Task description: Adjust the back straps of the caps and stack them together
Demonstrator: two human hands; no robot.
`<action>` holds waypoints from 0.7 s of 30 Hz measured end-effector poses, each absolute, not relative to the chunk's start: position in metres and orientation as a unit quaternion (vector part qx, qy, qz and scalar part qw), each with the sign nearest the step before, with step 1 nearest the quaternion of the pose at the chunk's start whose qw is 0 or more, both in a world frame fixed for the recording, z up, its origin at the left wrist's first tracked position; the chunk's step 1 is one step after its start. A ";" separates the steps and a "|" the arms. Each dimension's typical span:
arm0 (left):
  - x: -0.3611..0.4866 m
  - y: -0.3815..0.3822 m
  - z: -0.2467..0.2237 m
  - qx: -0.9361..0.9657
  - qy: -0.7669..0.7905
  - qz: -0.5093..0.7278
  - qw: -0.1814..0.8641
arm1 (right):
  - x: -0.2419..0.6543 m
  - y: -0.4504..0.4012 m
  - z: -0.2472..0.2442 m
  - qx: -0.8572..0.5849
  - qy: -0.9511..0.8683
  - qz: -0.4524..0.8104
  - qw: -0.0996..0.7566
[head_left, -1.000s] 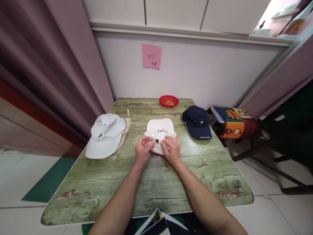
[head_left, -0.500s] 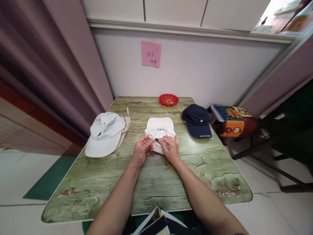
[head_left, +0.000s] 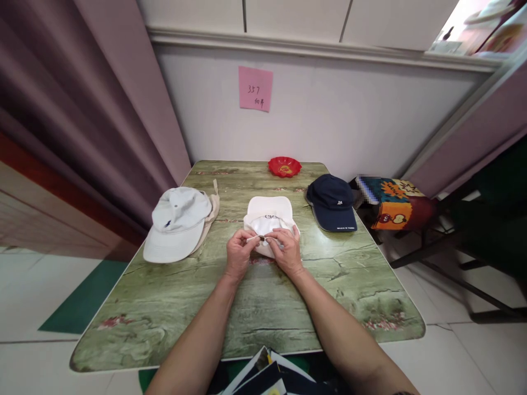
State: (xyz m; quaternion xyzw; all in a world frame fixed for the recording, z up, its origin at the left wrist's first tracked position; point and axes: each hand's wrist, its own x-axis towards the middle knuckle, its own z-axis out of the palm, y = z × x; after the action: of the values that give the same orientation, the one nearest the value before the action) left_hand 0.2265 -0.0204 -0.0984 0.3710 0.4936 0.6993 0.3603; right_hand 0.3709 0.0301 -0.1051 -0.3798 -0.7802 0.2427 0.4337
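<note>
A white baseball cap with dark lettering lies at the middle of the table, its brim pointing away from me. My left hand is closed, pinching the cap's white back strap between thumb and fingers. My right hand is closed on the same strap from the other side, its outer fingers resting against the cap. A small dark buckle shows between my fingertips, partly covered by them.
Left on the table lies a pale cap over a beige one. A navy cap sits right, a red scalloped dish at the back. A patterned box stands beyond the right edge.
My left fingers have shifted in on the strap beside the buckle, and the strap has tilted so the buckle shows less. The other caps have stayed put.
</note>
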 end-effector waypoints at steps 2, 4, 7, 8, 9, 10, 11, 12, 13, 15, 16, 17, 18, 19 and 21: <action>0.227 -0.021 -0.099 0.366 0.498 0.695 0.367 | 0.371 0.030 -0.106 -0.381 -0.780 0.239 0.434; 0.228 -0.021 -0.098 0.360 0.502 0.692 0.373 | 0.371 0.030 -0.106 -0.384 -0.781 0.234 0.434; 0.228 -0.022 -0.097 0.363 0.505 0.687 0.376 | 0.372 0.030 -0.104 -0.392 -0.780 0.223 0.433; 0.228 -0.022 -0.096 0.363 0.507 0.687 0.375 | 0.373 0.030 -0.103 -0.396 -0.779 0.219 0.433; 0.228 -0.022 -0.096 0.360 0.508 0.688 0.373 | 0.374 0.030 -0.103 -0.399 -0.778 0.215 0.435; 0.228 -0.023 -0.095 0.357 0.510 0.689 0.371 | 0.374 0.031 -0.102 -0.404 -0.775 0.212 0.437; 0.227 -0.023 -0.095 0.353 0.512 0.689 0.372 | 0.375 0.031 -0.101 -0.408 -0.773 0.211 0.438; 0.227 -0.023 -0.094 0.349 0.513 0.689 0.374 | 0.375 0.031 -0.101 -0.411 -0.771 0.211 0.439; 0.227 -0.022 -0.094 0.345 0.513 0.689 0.378 | 0.375 0.032 -0.101 -0.413 -0.770 0.212 0.438; 0.227 -0.022 -0.094 0.341 0.513 0.687 0.386 | 0.376 0.032 -0.101 -0.413 -0.771 0.215 0.434; 0.227 -0.022 -0.094 0.340 0.513 0.686 0.388 | 0.376 0.032 -0.101 -0.413 -0.772 0.216 0.432; 0.227 -0.022 -0.094 0.341 0.514 0.685 0.388 | 0.376 0.032 -0.101 -0.412 -0.774 0.216 0.430; 0.227 -0.022 -0.094 0.342 0.515 0.684 0.388 | 0.376 0.032 -0.100 -0.412 -0.775 0.216 0.428; 0.227 -0.022 -0.095 0.342 0.516 0.683 0.387 | 0.376 0.031 -0.099 -0.413 -0.776 0.215 0.426; 0.227 -0.022 -0.096 0.343 0.515 0.682 0.389 | 0.376 0.031 -0.098 -0.412 -0.781 0.212 0.419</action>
State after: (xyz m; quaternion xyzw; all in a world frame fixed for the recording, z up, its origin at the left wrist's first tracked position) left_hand 0.2268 -0.0216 -0.0955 0.3435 0.5155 0.6817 0.3894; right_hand 0.3755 0.0305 -0.0980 -0.4117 -0.7810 0.2123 0.4189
